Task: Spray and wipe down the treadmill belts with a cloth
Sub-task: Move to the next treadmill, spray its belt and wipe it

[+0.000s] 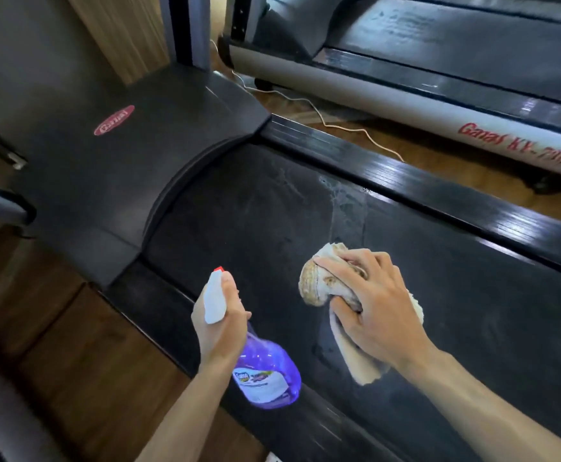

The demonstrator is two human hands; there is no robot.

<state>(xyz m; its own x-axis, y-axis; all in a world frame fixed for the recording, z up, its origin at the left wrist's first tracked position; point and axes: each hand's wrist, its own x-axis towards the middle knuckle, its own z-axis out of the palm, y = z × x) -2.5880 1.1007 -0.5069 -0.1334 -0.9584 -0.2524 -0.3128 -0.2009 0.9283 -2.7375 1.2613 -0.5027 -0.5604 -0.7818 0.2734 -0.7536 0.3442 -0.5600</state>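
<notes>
Near treadmill belt point(239, 208): partly streaked wet, wiping underway. My right hand point(369, 301) gripped cloth point(319, 285); left hand point(219, 331) clasped spray bottle point(265, 375). Second treadmill point(439, 45) pending, apparently.

Belt point(245, 208) open ahead; motor cover point(132, 151) blocks front.

A: What can be seen of the person?

B: Two arms and two hands, coming in from the bottom edge of the view. The left hand point(220, 323) and the right hand point(372, 305) are both bare, with no gloves.

A: Any sleeves?

B: None visible. Both forearms are uncovered right down to the frame's edge. The wrists and fingers carry no watch, ring or band that shows.
</notes>
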